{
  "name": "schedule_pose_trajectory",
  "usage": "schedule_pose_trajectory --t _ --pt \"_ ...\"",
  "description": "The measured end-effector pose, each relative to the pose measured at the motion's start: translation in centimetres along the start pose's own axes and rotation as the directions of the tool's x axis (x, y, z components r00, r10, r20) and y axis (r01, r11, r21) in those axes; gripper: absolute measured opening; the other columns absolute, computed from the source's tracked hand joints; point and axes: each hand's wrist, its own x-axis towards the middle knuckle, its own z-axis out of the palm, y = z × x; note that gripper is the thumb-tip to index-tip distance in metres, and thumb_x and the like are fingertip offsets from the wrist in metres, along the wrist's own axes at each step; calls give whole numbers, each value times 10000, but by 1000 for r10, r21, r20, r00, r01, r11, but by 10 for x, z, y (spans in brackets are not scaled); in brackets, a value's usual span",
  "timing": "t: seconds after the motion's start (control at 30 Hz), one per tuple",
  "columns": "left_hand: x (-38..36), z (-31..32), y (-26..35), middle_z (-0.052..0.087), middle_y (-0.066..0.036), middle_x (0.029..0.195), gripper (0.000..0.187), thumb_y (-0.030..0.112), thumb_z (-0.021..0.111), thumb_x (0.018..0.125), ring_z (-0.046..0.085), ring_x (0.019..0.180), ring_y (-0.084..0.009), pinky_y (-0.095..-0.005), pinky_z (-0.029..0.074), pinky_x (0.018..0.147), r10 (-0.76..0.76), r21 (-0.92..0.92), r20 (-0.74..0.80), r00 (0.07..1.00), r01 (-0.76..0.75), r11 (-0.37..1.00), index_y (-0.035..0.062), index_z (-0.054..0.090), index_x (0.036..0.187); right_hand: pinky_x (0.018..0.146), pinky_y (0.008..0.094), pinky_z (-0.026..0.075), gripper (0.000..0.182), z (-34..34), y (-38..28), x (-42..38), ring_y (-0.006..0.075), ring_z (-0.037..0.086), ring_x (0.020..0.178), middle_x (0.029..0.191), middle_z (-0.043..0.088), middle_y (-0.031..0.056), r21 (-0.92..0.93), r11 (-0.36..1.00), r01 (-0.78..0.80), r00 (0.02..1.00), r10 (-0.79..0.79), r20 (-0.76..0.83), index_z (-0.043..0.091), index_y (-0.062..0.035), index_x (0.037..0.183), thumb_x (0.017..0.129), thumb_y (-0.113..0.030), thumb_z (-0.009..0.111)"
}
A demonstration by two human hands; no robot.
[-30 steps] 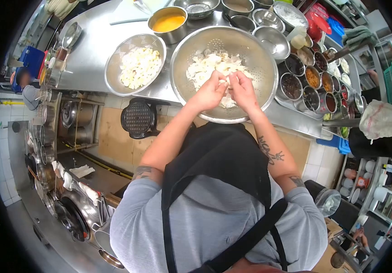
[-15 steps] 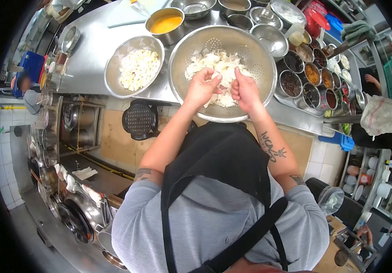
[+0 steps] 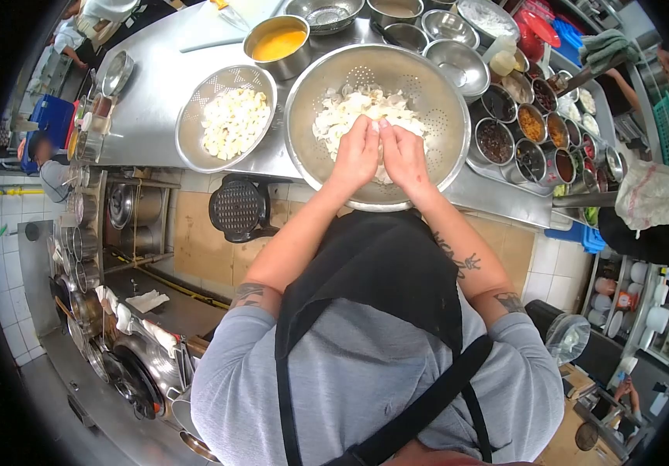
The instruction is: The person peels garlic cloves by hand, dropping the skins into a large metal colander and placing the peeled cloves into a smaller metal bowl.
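Observation:
Both hands are held close together over a large perforated steel bowl (image 3: 303,147) at the table's front edge. My left hand (image 3: 357,151) and my right hand (image 3: 404,155) meet at the fingertips, fingers closed; what they pinch is too small to make out. Beneath them lies a heap of pale, papery pieces (image 3: 334,116), partly hidden by the hands. To the left, a smaller colander (image 3: 187,128) holds many peeled, cream-coloured pieces (image 3: 235,120) that look like garlic cloves.
Behind the bowls stand a pot of orange liquid (image 3: 278,46), a white board (image 3: 214,31) with a knife and several steel bowls (image 3: 458,66). Ingredient tins (image 3: 494,140) crowd the right side. A black stool (image 3: 237,208) is below the table. Other people are at the far edges.
My hands have come together; before, they were apart with the left fingers pinched and the right thumb raised. The view has shifted slightly, and more of a person shows at the upper left.

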Motion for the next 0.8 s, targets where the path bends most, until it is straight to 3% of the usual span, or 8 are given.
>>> schedule_pose_trajectory --t 0.17,0.27,0.37,0.47,0.57,0.67,0.77,0.8 --pt "-2 2 4 516 -122 707 264 224 395 1068 478 644 -195 -378 445 633 -22 5 -42 999 22 1000 24 481 918 565 483 464 392 4 -2 1 451 604 623 636 582 263 40 990 135 991 -134 -25 610 31 751 1012 -222 465" --pt "-1 7 2 511 -159 659 249 221 400 1058 473 544 -240 -388 412 548 76 -21 -101 992 -79 997 29 468 914 557 479 460 364 9 -1 0 445 600 608 633 581 255 90 976 198 978 -191 -81 612 23 763 1011 -198 464" --pt "7 13 -23 509 -104 688 271 249 406 1061 439 542 -193 -363 405 542 94 -97 -143 985 -109 989 30 482 920 554 477 461 343 12 6 -1 459 587 609 651 582 262 24 970 240 966 -236 -105 607 29 770 1007 -169 456" --pt "9 8 -25 510 -39 725 270 280 430 1061 443 551 -131 -306 396 520 -86 -315 -15 996 77 946 46 502 947 544 456 465 378 6 -4 2 371 625 560 613 606 209 68 962 264 962 -257 -92 597 31 743 1019 -186 457" --pt "5 -3 7 528 1 737 250 303 453 1058 446 578 -59 -204 359 503 -396 -649 175 902 408 642 79 550 1002 507 392 441 452 0 -10 1 205 591 510 559 585 98 477 879 -6 995 -42 90 580 15 701 1039 -259 458" --pt "10 -16 1 548 6 737 253 317 455 1060 480 563 -84 -216 389 495 -370 -652 202 907 407 640 87 559 1040 486 316 399 524 -3 18 7 88 488 510 559 534 13 479 864 -153 961 18 275 566 -13 672 1050 -359 454" --pt "14 -26 -20 577 -23 833 223 286 462 1061 549 589 -99 -230 417 501 -339 -682 197 920 377 627 76 527 1022 472 292 363 554 -11 27 12 94 414 495 544 484 1 86 989 -121 928 82 364 558 -35 649 1048 -404 452" --pt "13 -31 -24 580 -28 855 203 263 478 1054 561 610 -104 -231 431 523 -359 -657 235 903 420 626 68 532 1052 465 288 356 539 -12 28 13 90 416 496 552 490 -1 112 974 -195 930 148 337 564 -36 669 1045 -408 460"
